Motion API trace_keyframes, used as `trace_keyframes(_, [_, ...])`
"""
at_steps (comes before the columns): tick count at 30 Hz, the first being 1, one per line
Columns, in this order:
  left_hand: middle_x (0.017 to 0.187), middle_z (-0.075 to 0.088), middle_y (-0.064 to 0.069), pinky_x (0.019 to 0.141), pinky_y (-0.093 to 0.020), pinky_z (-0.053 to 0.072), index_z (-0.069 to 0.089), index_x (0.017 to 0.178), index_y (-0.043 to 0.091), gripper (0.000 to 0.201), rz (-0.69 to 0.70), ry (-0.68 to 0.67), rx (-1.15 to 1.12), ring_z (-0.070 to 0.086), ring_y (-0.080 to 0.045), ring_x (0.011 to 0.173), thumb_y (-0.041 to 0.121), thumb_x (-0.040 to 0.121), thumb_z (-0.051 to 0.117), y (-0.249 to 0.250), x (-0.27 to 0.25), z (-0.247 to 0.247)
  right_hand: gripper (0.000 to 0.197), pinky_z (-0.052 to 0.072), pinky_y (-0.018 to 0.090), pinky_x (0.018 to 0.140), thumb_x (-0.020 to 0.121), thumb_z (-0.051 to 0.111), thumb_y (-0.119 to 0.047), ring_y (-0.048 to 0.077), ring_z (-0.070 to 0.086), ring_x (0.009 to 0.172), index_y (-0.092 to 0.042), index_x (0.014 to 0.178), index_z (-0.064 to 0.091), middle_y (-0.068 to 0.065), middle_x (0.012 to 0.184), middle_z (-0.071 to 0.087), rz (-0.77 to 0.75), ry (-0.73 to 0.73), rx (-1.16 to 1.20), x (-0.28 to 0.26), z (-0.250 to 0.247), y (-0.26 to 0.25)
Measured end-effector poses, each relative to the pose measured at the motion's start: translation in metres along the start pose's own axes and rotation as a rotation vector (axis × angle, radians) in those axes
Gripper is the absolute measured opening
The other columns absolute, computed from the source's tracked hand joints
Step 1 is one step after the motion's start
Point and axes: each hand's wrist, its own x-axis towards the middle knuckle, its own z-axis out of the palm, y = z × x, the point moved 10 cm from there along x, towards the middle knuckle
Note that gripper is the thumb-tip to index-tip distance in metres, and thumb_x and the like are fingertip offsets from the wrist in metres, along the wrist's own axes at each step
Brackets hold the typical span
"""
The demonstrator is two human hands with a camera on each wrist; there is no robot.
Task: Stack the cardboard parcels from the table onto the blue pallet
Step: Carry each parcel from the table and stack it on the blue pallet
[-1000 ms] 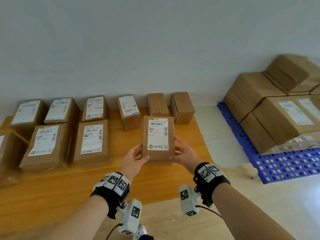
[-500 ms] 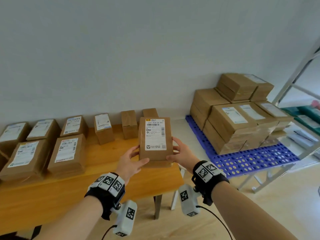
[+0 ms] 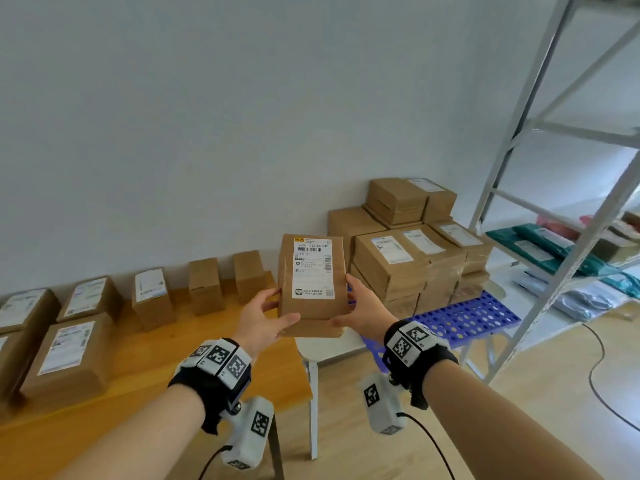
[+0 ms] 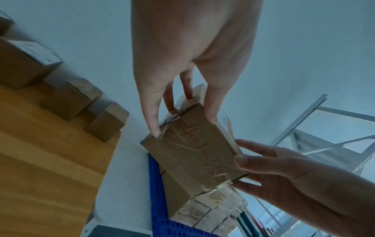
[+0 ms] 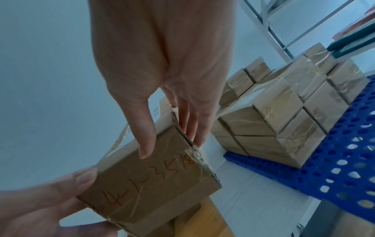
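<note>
I hold a small cardboard parcel point(image 3: 311, 282) with a white shipping label in the air between both hands, past the right end of the wooden table point(image 3: 145, 368). My left hand point(image 3: 265, 318) grips its left side and my right hand point(image 3: 360, 311) grips its right side. In the wrist views the taped end of the parcel point(image 4: 194, 154) point(image 5: 154, 181) carries red handwriting, with my left hand point(image 4: 182, 89) and right hand point(image 5: 162, 96) pinching it, thumb on one face and fingers on the other. The blue pallet point(image 3: 467, 318) lies to the right, with several stacked parcels point(image 3: 408, 251) on it.
Several more labelled parcels point(image 3: 69, 355) sit in rows on the table. A white metal shelving frame point(image 3: 561, 209) with teal bags point(image 3: 554, 247) stands at the right. A black cable point(image 3: 599, 379) runs over the wooden floor. A white stool point(image 3: 325, 344) stands below the parcel.
The parcel has been lifted off the table and carried right toward the pallet; the view has swung right, bringing the shelving frame into sight.
</note>
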Motion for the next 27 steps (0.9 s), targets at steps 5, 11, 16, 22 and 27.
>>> trace_keyframes(5, [0.127,0.054,-0.006,0.085,-0.043,0.054,0.043,0.133,0.022,0.072,-0.005,-0.046,0.008,0.058,-0.025,0.108,0.010,0.072,0.078,0.025,0.027,0.035,0.081,0.042,0.017,0.088,0.073,0.076,0.000,0.008,0.050,0.116,-0.023,0.137,0.030,-0.012,0.114,0.050,-0.036,0.032,0.021,0.010,-0.044,-0.006])
trace_keyframes(11, [0.125,0.055,-0.006,0.093,-0.051,0.050,0.044,0.133,0.024,0.072,-0.014,-0.088,-0.026,0.057,-0.030,0.112,0.012,0.071,0.080,0.044,0.071,0.076,0.077,0.046,0.013,0.081,0.076,0.075,-0.002,0.006,0.051,0.104,-0.022,0.137,0.033,-0.015,0.103,0.050,-0.030,0.095,0.011,0.040,-0.097,-0.001])
trace_keyframes(16, [0.124,0.054,-0.006,0.094,-0.049,0.050,0.043,0.133,0.023,0.069,-0.024,-0.095,-0.050,0.057,-0.029,0.112,0.009,0.074,0.077,0.060,0.121,0.114,0.082,0.046,0.023,0.089,0.076,0.076,-0.007,0.010,0.053,0.107,-0.016,0.142,0.029,0.002,0.125,0.055,-0.012,0.102,-0.063,0.087,-0.140,0.008])
trace_keyframes(22, [0.108,0.057,-0.004,0.093,-0.051,0.050,0.042,0.131,0.017,0.063,-0.072,-0.073,-0.128,0.058,-0.030,0.110,0.002,0.078,0.073,0.076,0.184,0.146,0.078,0.050,0.028,0.091,0.072,0.079,-0.009,0.012,0.057,0.109,-0.017,0.138,0.037,-0.005,0.118,0.058,-0.019,0.059,-0.109,0.159,-0.179,0.012])
trace_keyframes(27, [0.115,0.059,-0.008,0.092,-0.051,0.050,0.044,0.130,0.018,0.065,-0.097,-0.056,-0.142,0.059,-0.030,0.109,0.002,0.075,0.075,0.085,0.227,0.161,0.074,0.050,0.024,0.087,0.073,0.079,-0.010,0.010,0.058,0.103,-0.014,0.135,0.038,-0.002,0.123,0.058,-0.021,0.033,-0.129,0.203,-0.206,0.015])
